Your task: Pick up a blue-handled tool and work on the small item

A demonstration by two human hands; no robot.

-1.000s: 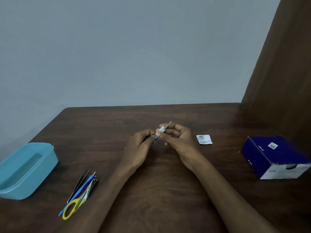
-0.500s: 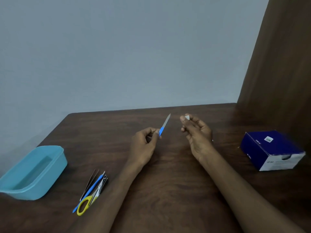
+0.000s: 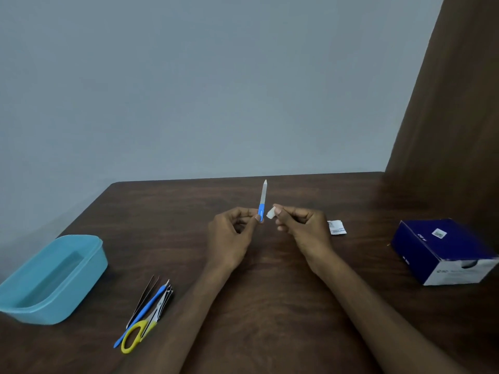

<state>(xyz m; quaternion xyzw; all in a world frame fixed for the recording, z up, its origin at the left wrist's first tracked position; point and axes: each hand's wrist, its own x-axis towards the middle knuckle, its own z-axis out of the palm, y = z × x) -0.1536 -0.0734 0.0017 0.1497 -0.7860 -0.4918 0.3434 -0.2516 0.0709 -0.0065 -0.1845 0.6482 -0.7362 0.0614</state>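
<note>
At frame centre, the left hand [image 3: 229,238] pinches the blue-handled nail file [image 3: 262,203] upright, while the right hand [image 3: 302,228] pinches a small white wipe [image 3: 270,213] just beside its handle. Wiping looks underway; the scissors [image 3: 140,330] bundle at lower left lies untouched.

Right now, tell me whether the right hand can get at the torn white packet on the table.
Probably yes: the packet lies just beside the right hand with bare table between, though its grip already pinches a small white pad.
</note>
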